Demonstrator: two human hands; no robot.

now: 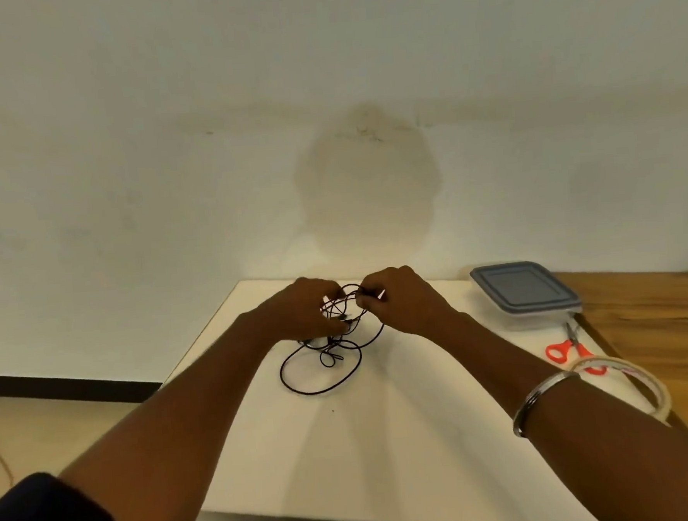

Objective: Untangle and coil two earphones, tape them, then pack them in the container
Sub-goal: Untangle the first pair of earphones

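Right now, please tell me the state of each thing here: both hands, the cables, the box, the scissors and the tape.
Left hand: grips the tangle.
Right hand: pinches a strand.
Earphone cables: tangled, upper part lifted, lower loops on the table.
Container: closed, lid on.
Scissors: lying flat, blades shut.
Tape roll: lying flat, untouched, partly behind the right forearm.

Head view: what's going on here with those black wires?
A person is untangling black earphone cables on the white table. The left hand and right hand each pinch strands at the top of the tangle, while loose loops lie on the surface. The lidded container, orange scissors and tape roll sit untouched at the right.
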